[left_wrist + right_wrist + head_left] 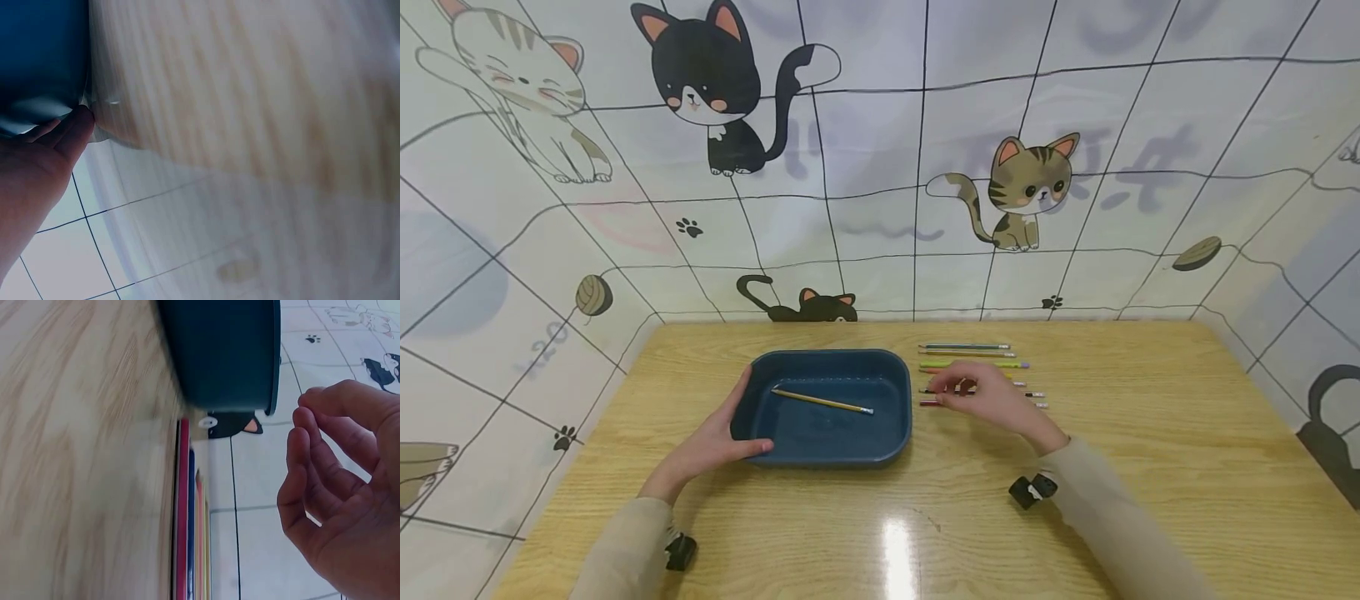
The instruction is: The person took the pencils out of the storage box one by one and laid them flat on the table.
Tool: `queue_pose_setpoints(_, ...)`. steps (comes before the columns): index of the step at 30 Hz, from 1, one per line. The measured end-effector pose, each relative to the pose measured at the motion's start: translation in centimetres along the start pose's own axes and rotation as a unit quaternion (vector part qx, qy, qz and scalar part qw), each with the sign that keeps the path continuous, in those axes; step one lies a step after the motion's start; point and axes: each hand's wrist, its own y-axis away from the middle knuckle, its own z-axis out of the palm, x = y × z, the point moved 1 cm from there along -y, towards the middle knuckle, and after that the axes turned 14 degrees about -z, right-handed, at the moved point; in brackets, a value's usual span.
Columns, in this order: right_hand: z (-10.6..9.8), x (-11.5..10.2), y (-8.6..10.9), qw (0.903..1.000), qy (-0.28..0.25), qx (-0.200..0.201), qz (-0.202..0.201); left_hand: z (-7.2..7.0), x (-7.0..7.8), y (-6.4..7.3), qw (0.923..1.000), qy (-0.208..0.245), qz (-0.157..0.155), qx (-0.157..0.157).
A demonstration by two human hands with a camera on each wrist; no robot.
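Observation:
A dark blue rectangular tub rests on the table, with one yellow pencil lying slantwise inside. My left hand grips the tub's left end, thumb over the near corner and fingers along the outer side. In the left wrist view, those fingers touch the tub's wall. To the tub's right lies a row of several pencils, roughly parallel. Over the near part of that row hovers my right hand, fingers loosely bent with nothing visible between them. The right wrist view shows a red pencil beside a dark blue pencil.
The light wooden table reaches back to a wall covering printed with cats and a grid. Small black cameras are strapped to both wrists. Pencil ends with erasers stick out right of my right hand.

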Motion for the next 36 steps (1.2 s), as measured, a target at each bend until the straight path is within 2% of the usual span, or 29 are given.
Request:
queue_pose_setpoints(6, 0.8, -1.1, -1.5, 0.9996, -0.015, 0.009, -0.020, -0.2, 0.3, -0.4, 1.0000, -0.003, 0.005, 0.005)
queue_pose_setpoints(16, 3.3, -2.9, -3.9, 0.9972, -0.015, -0.033, -0.065, 0.1, 0.2, 0.1, 1.0000, -0.002, -0.004, 0.002)
queue_pose_setpoints(24, 5.0, -3.4, -5.3, 0.9960, -0.010, -0.067, -0.058, -0.1, 0.3, 0.2, 0.9999, -0.007, -0.006, 0.008)
queue_pose_setpoints(36, 6.7, -3.7, -5.9, 0.9940, 0.024, -0.097, -0.043, 0.1, 0.1, 0.2, 0.9999, 0.000, -0.015, -0.003)
